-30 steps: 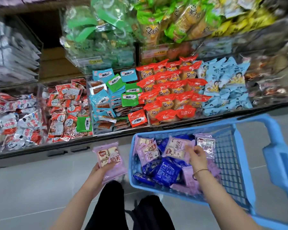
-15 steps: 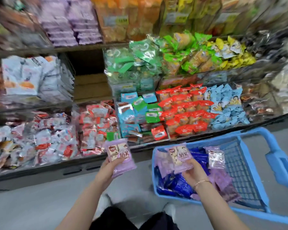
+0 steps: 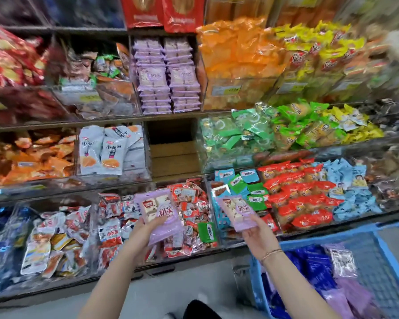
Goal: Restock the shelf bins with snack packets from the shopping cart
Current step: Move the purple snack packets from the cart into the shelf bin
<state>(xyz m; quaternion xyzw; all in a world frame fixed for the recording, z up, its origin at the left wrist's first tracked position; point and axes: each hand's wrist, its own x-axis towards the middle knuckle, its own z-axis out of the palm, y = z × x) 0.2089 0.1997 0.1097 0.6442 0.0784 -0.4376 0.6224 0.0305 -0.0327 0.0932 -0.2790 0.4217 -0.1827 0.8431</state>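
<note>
My left hand grips a small stack of purple snack packets, held up in front of the bottom shelf bins. My right hand holds another purple packet a little to the right, above the bin edge. The blue shopping cart stands at the lower right, with blue and purple packets lying in it. High on the shelf, a clear bin holds neat stacks of the same purple packets.
Shelf bins full of red, orange, green, yellow and light blue snacks fill the view. One middle-shelf slot shows bare wood. Grey floor runs below the shelf.
Both hands rose from cart level to in front of the shelf. My right hand lifted its purple packet out of the cart. The view tilted up, showing the upper shelves.
</note>
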